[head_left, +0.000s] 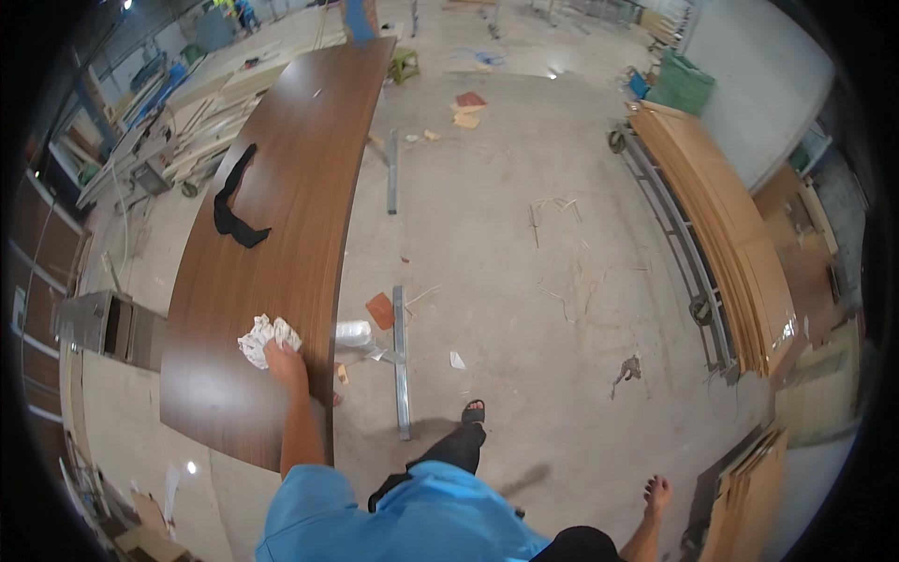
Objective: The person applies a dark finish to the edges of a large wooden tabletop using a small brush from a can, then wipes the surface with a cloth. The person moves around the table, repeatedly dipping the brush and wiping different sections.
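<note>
My left hand point(284, 359) presses a crumpled white cloth point(265, 342) onto the near part of a long brown wood-grain panel point(300, 140). Its fingers are closed on the rag and partly hidden by it. Farther up the panel, near its left edge, lies a twisted strip of black fabric point(228, 206). Well off to the right, beside my body, hangs my right hand point(658, 492). Nothing shows in it; the fingers are loosely curled and slightly apart, touching nothing.
Metal floor bars point(402, 365) and a clear plastic-wrapped roll point(354, 334) lie beside the panel. On the right, a wheeled cart point(679, 248) carries stacked brown boards point(716, 220). Scraps litter the concrete floor; timber point(206, 131) is piled left. A green sack point(682, 82) stands far right.
</note>
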The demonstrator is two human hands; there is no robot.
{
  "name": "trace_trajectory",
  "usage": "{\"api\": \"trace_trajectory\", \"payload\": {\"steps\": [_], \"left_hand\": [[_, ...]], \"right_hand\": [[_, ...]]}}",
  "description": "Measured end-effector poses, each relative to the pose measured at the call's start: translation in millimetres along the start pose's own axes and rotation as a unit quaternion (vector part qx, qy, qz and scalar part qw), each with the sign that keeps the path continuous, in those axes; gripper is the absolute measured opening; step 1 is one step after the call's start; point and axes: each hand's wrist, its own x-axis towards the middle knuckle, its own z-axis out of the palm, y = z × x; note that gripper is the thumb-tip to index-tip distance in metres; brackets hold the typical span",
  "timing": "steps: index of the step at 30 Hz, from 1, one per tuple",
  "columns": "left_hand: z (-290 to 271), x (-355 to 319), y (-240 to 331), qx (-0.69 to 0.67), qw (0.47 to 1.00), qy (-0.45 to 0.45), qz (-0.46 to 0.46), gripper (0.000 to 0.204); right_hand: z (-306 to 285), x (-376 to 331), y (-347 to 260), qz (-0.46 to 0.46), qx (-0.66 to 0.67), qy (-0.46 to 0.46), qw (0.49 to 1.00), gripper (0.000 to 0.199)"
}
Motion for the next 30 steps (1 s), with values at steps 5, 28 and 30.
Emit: {"api": "trace_trajectory", "payload": {"steps": [5,28,30], "left_hand": [[92.2,25.3,106.3,0.039,0.992,-0.116,-0.031,0.036],[438.8,374.8,465.6,0.0,0.982,0.022,-0.188,0.052],[488.2,456.5,493.7,-0.003,0.966,-0.077,-0.246,0.052]], "right_hand": [[128.5,67.7,-106.5,0.053,-0.085,-0.12,0.988,0.023],[828.8,579.8,-931.1,-0.25,-0.135,-0.334,0.899,0.027],[895.8,540.9,-1020.4,-0.316,-0.143,-0.332,0.877,0.029]]}}
